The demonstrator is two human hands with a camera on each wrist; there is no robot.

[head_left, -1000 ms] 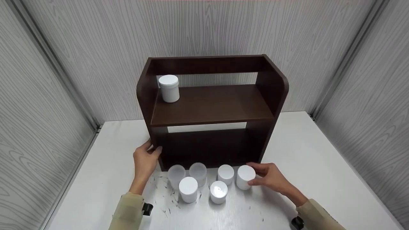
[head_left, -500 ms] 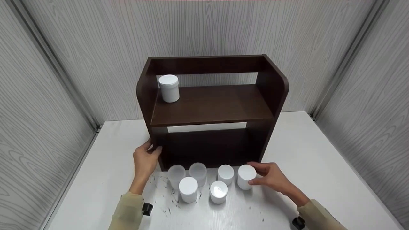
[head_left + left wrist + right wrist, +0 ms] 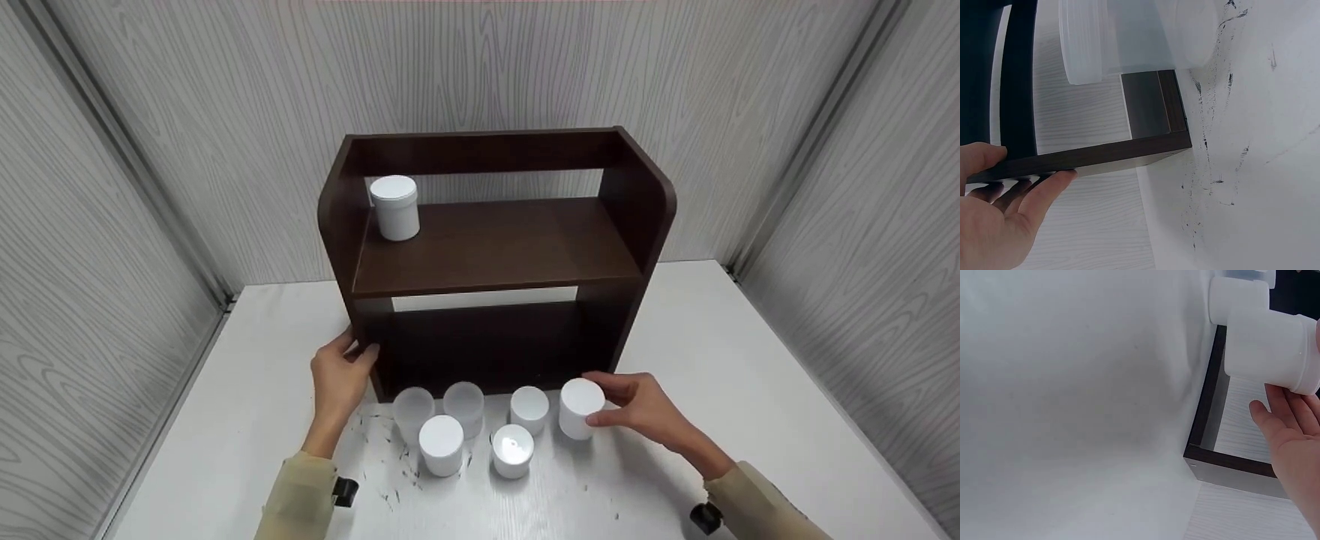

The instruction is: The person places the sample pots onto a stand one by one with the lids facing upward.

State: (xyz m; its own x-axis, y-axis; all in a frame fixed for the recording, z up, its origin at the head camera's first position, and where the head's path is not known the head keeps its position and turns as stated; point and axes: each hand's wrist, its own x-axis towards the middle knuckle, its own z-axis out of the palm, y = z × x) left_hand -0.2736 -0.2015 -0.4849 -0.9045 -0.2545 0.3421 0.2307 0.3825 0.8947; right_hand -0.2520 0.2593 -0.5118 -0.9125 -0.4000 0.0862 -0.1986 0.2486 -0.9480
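Observation:
My left hand [image 3: 341,375] grips the left side panel of a dark brown two-tier shelf [image 3: 495,247]. In the left wrist view, its thumb and fingers lie on opposite sides of that panel. My right hand [image 3: 649,409] holds a white lidded jar [image 3: 580,409] by its right side, between thumb and fingers. The right wrist view shows this jar [image 3: 1264,349] seemingly raised a little off the table, in front of the shelf's lower right part. Beside it stands a smaller white jar [image 3: 529,409], with a short white jar [image 3: 513,451] nearer me.
Two translucent containers, one left [image 3: 414,414] and one right [image 3: 464,409], stand before the shelf, with another white jar [image 3: 442,446] nearer me. One white jar [image 3: 395,208] stands at the upper tier's left end. Dark scuffs mark the white table [image 3: 562,502]. Grey woodgrain walls enclose the table.
The jar in my right hand has risen slightly and shifted a little toward the shelf. My left hand keeps its grip on the side panel, and the other jars stay where they were.

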